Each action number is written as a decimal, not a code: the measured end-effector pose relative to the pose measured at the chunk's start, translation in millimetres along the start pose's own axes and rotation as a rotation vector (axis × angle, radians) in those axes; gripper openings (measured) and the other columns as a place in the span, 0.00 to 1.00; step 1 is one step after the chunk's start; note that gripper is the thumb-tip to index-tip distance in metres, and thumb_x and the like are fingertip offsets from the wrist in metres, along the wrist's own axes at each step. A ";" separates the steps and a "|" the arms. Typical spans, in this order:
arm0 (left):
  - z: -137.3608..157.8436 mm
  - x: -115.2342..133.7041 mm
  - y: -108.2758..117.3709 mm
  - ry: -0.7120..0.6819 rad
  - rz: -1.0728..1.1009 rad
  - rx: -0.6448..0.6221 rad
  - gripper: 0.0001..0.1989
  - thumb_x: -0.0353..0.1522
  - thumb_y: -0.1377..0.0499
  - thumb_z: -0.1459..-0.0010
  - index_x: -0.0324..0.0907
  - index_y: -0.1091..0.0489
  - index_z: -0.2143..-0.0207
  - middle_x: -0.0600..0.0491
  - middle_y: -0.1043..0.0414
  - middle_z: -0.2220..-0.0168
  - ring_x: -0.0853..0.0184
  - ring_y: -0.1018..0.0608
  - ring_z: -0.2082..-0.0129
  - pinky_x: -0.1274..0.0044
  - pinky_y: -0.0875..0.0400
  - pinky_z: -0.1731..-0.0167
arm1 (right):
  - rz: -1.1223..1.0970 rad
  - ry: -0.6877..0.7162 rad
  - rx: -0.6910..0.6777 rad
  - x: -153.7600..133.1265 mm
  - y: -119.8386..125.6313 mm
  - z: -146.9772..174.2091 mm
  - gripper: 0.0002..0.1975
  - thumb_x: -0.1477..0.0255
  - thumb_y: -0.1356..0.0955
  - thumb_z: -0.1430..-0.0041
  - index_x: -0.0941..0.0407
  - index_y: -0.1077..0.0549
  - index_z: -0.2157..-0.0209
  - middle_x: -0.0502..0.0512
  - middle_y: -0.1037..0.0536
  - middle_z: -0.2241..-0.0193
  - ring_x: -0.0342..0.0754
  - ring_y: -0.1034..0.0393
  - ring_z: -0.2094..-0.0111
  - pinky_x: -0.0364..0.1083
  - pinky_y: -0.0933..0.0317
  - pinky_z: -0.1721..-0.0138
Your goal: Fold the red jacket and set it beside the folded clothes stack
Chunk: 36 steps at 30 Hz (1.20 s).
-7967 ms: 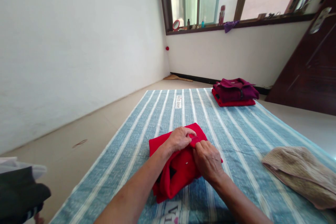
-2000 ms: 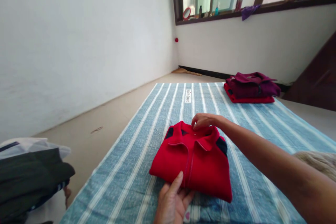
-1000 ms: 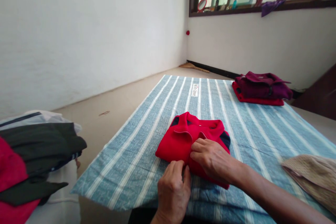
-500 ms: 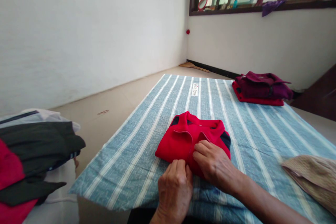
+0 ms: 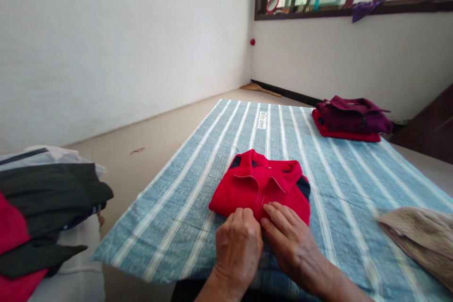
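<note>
One left hand (image 5: 239,245), one right hand (image 5: 294,243) and three folded garments (one red jacket (image 5: 241,190), one purple jacket (image 5: 341,119), one lower red garment (image 5: 348,137)) appear with one striped cover (image 5: 177,212). One beige cloth (image 5: 421,233), one purple cloth (image 5: 366,10) and one round mirror (image 5: 272,4) are visible. Items in the single clothes pile (image 5: 49,188) overlap too much to count.

The right hand (image 5: 290,240) has come down the red jacket (image 5: 230,196) from collar (image 5: 289,173) to lower front, just beside the left hand (image 5: 240,240), its fingers apparently straighter.

Left hand (image 5: 239,244) and right hand (image 5: 293,244) touch the folded red jacket (image 5: 264,186)
</note>
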<state>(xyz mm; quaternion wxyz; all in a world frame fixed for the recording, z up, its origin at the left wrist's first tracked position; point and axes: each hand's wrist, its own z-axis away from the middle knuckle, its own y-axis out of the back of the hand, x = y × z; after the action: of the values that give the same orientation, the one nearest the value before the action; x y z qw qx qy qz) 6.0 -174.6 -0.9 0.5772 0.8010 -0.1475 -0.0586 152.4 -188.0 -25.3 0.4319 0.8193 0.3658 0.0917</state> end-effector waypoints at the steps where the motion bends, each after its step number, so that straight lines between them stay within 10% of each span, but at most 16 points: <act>1: -0.5 0.6 0.3 0.003 -0.008 -0.024 0.10 0.22 0.47 0.46 0.41 0.34 0.77 0.52 0.29 0.78 0.64 0.25 0.76 0.76 0.35 0.76 | -0.003 -0.003 0.003 -0.1 -0.9 0.6 0.14 0.79 0.44 0.36 0.60 0.30 0.56 0.64 0.28 0.54 0.55 0.37 0.50 0.57 0.36 0.52; 36: -5.7 -10.8 -5.7 -0.076 0.131 -0.160 0.11 0.22 0.50 0.45 0.41 0.34 0.77 0.53 0.29 0.78 0.65 0.24 0.77 0.76 0.38 0.77 | -0.169 -0.155 0.078 -4.8 -13.6 -16.4 0.13 0.78 0.43 0.37 0.58 0.28 0.67 0.60 0.27 0.66 0.51 0.33 0.62 0.49 0.33 0.63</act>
<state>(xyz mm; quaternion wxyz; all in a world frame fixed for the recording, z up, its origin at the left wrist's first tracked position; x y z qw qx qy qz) -1.8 -164.5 -5.3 0.6357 0.7384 -0.2160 -0.0628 134.2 -175.9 -25.1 0.4329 0.8064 0.4023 -0.0231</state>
